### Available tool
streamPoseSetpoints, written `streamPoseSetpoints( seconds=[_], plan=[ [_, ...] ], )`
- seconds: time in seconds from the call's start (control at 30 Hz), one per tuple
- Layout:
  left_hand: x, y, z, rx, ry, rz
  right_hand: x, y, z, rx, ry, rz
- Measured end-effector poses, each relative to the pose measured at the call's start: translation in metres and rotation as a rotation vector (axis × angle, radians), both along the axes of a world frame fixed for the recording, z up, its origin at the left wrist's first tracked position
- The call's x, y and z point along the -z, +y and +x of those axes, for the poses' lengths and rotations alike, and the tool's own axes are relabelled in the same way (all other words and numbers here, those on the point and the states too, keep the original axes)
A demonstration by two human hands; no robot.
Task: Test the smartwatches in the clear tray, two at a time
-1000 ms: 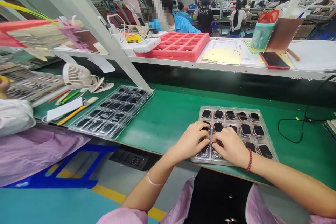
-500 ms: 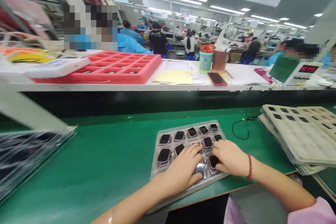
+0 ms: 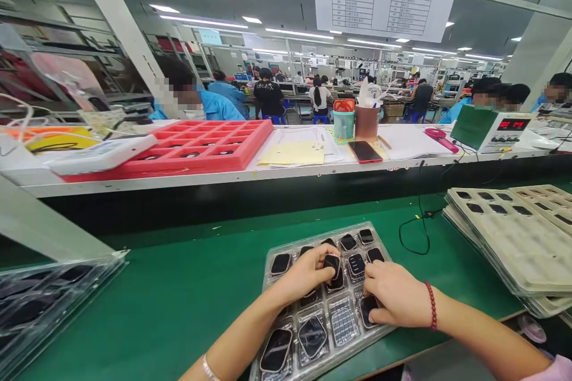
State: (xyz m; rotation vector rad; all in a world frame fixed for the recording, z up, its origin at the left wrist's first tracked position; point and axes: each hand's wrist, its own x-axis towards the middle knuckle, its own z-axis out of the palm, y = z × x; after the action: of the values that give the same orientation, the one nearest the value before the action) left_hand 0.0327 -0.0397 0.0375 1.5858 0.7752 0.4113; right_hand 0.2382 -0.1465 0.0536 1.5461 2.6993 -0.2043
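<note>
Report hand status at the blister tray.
Left hand pinching a dark rounded-square part. Right hand, fingertips on a second dark part in the clear blister tray. Beige tray stack off right, apart from the hands.

This is a factory floor, an electronics assembly hall by the look of it. Around the fingers [image 3: 322, 263] spreads a green worktop [image 3: 156, 309], with a clear plastic tray [image 3: 328, 333] of dark parts [image 3: 280, 263] (too small to name) right beneath them. Beyond the fingers, long benches [image 3: 313, 106] run on under strip lights [image 3: 210, 22] — masked workers [image 3: 218, 101] in blue smocks among them.
</note>
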Motion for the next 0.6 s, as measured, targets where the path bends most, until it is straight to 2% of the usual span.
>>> streamPoseSetpoints(
  seconds=[0.07,0.13,0.23,0.33,0.4,0.5,0.6],
  plan=[
    [0.006,0.003,-0.005,0.006,-0.011,0.000,0.001,-0.002,0.001,0.006,0.046,0.000],
    [0.011,0.004,-0.009,-0.046,-0.035,0.032,0.002,0.002,0.001,-0.010,0.185,-0.044],
    [0.014,0.007,-0.012,-0.176,-0.102,0.018,0.006,0.027,0.000,0.042,0.632,-0.252],
    [0.016,0.012,-0.013,-0.300,-0.179,-0.050,0.015,0.068,-0.007,0.228,1.162,-0.576],
    [0.016,0.014,-0.014,-0.379,-0.206,-0.056,0.024,0.094,-0.015,0.350,1.354,-0.660],
    [0.018,0.015,-0.016,-0.442,-0.210,-0.049,0.036,0.116,-0.024,0.399,1.450,-0.696],
    [0.021,0.015,-0.017,-0.439,-0.228,-0.045,0.044,0.117,-0.026,0.364,1.447,-0.696]
  ],
)
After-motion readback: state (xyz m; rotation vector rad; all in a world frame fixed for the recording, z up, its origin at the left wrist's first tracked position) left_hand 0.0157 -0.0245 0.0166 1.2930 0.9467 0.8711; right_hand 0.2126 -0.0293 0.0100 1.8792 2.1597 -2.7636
